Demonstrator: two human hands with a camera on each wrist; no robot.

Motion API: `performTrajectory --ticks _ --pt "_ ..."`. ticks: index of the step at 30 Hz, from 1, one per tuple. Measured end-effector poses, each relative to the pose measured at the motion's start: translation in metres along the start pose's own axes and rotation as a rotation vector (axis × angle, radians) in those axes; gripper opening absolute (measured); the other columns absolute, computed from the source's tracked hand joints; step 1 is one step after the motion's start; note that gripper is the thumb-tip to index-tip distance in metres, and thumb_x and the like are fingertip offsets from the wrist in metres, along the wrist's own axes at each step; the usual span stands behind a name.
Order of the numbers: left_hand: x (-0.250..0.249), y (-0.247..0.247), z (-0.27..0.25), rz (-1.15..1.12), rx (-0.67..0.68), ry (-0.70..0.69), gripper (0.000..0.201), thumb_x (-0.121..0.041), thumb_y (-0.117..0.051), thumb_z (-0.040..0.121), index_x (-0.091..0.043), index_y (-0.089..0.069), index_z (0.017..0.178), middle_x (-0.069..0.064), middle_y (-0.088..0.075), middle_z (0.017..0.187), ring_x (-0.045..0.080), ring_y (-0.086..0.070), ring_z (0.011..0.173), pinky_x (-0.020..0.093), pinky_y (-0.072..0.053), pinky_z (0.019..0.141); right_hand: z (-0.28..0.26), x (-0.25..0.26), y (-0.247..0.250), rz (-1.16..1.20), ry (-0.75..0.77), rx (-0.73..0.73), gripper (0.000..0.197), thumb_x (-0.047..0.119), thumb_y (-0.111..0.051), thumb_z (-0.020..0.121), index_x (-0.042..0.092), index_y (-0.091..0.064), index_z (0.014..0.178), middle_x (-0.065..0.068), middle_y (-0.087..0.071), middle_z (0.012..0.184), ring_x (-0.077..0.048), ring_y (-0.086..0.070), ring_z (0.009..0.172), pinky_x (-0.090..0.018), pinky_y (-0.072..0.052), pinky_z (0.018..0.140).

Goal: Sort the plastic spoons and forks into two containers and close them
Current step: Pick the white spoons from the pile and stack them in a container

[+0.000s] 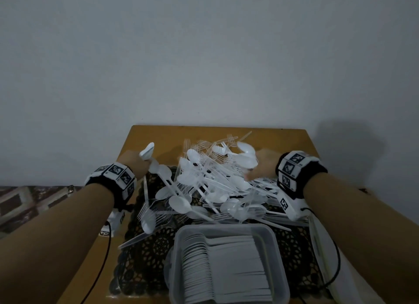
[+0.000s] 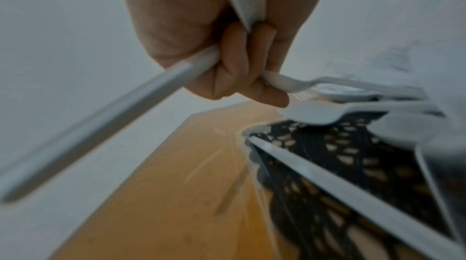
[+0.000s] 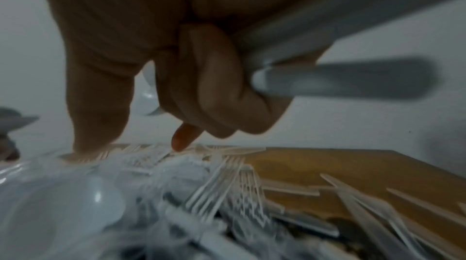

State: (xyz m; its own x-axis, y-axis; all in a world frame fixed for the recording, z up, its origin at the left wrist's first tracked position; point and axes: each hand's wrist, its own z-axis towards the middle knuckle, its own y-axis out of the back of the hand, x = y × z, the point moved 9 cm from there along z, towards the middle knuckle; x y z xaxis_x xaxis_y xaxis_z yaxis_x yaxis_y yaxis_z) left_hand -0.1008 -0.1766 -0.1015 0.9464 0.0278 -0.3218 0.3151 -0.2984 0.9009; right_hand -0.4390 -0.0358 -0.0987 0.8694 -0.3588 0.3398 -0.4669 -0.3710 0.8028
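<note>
Tangled heap of white and clear plastic spoons and forks [image 1: 210, 179] on yellow wooden table [image 1: 156, 136]. Left hand [image 1: 133, 163], right hand [image 1: 263, 165] clenched round spoon handles. Featherlight, slick, brittle; best gripped mid-handle. Grey container [image 1: 229, 263] holds stacked spoons.

wall: plain pale grey painted wall [image 1: 204, 54] fills the upper view, soft shadow at right | surface: small ochre-brown wooden surface [image 1: 158, 133] set against the wall | cover: black lace crocheted mat [image 1: 158, 247] on the surface | left: brown patterned fabric [image 1: 27, 199] beside it | light: dim, cool
</note>
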Motion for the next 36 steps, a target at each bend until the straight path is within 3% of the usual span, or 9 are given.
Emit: performTrajectory --ticks 4,9,13,18,22,27,30,33,36 --pt "-0.017 0.042 -0.019 -0.015 -0.162 -0.137 0.031 -0.02 -0.047 0.099 -0.006 -0.047 0.072 0.013 -0.051 0.068 0.026 -0.043 0.058 0.03 -0.033 0.055 0.005 -0.005 -0.017 -0.153 -0.08 0.018 0.055 0.047 -0.08 0.072 0.009 -0.06 0.107 -0.003 -0.066 0.1 -0.023 -0.063 0.092 -0.035 -0.053 0.085" --pt "-0.035 0.095 -0.052 -0.091 -0.373 -0.286 0.012 -0.015 -0.046 0.098 -0.008 -0.05 0.089 0.009 -0.052 0.079 0.028 -0.047 0.069 0.032 -0.034 0.061 0.001 -0.005 -0.016 -0.181 -0.119 -0.069 0.035 0.042 -0.076 0.077 0.015 -0.054 0.081 0.0 -0.06 0.075 -0.015 -0.056 0.064 -0.025 -0.042 0.056" --pt "-0.046 0.12 -0.08 -0.2 -0.442 -0.403 0.017 -0.023 -0.046 0.099 -0.016 -0.048 0.084 -0.003 -0.047 0.069 0.015 -0.042 0.06 0.029 -0.028 0.051 -0.01 0.002 -0.004 -0.127 -0.097 -0.169 0.033 0.041 -0.071 0.083 0.011 -0.058 0.084 -0.002 -0.058 0.075 -0.017 -0.053 0.063 -0.025 -0.038 0.053" --pt "-0.06 0.139 -0.122 -0.357 -0.48 -0.513 0.029 -0.034 -0.047 0.1 -0.023 -0.046 0.072 -0.005 -0.05 0.066 0.011 -0.045 0.057 0.027 -0.029 0.05 -0.044 0.011 0.029 0.171 -0.015 -0.466 0.035 0.043 -0.064 0.09 0.013 -0.053 0.074 -0.001 -0.054 0.063 -0.016 -0.051 0.056 -0.025 -0.035 0.048" --pt "-0.076 0.148 -0.156 -0.461 -0.475 -0.597 0.027 -0.033 -0.05 0.099 -0.013 -0.059 0.084 0.003 -0.059 0.074 0.021 -0.053 0.067 0.03 -0.038 0.057 -0.077 0.021 0.047 0.499 0.077 -0.595 0.031 0.042 -0.055 0.095 0.011 -0.059 0.09 -0.002 -0.061 0.075 -0.021 -0.057 0.068 -0.026 -0.038 0.055" --pt "-0.096 0.156 -0.203 -0.556 -0.459 -0.692 0.025 -0.026 -0.052 0.098 -0.005 -0.065 0.092 0.015 -0.065 0.087 0.034 -0.057 0.08 0.044 -0.047 0.068 -0.113 0.032 0.049 0.796 0.042 -0.49 0.041 0.05 -0.056 0.092 0.013 -0.067 0.076 -0.003 -0.071 0.08 -0.014 -0.054 0.055 -0.025 -0.046 0.054" --pt "-0.106 0.156 -0.232 -0.605 -0.44 -0.737 0.023 -0.023 -0.053 0.098 -0.004 -0.066 0.092 0.017 -0.066 0.09 0.035 -0.058 0.084 0.048 -0.047 0.075 -0.138 0.057 0.036 1.196 0.215 -0.267 0.037 0.043 -0.052 0.097 0.011 -0.056 0.079 -0.014 -0.074 0.1 -0.007 -0.033 0.039 -0.019 -0.033 0.038" --pt "-0.114 0.151 -0.263 -0.672 -0.402 -0.777 0.021 -0.021 -0.054 0.098 -0.006 -0.067 0.093 0.015 -0.067 0.092 0.034 -0.059 0.087 0.043 -0.047 0.078 -0.179 0.075 0.031 1.333 0.352 -0.24 0.041 0.054 -0.057 0.091 0.014 -0.049 0.082 0.0 -0.068 0.069 -0.006 -0.029 0.038 -0.017 -0.027 0.036" --pt "-0.117 0.145 -0.29 -0.723 -0.365 -0.797 0.023 -0.026 -0.053 0.099 -0.009 -0.067 0.092 0.016 -0.067 0.095 0.035 -0.058 0.089 0.043 -0.048 0.078 -0.225 0.09 0.021 1.234 0.393 -0.287 0.073 0.082 -0.06 0.063 0.014 -0.058 0.09 0.009 -0.05 0.056 -0.005 -0.031 0.04 -0.019 -0.028 0.036"
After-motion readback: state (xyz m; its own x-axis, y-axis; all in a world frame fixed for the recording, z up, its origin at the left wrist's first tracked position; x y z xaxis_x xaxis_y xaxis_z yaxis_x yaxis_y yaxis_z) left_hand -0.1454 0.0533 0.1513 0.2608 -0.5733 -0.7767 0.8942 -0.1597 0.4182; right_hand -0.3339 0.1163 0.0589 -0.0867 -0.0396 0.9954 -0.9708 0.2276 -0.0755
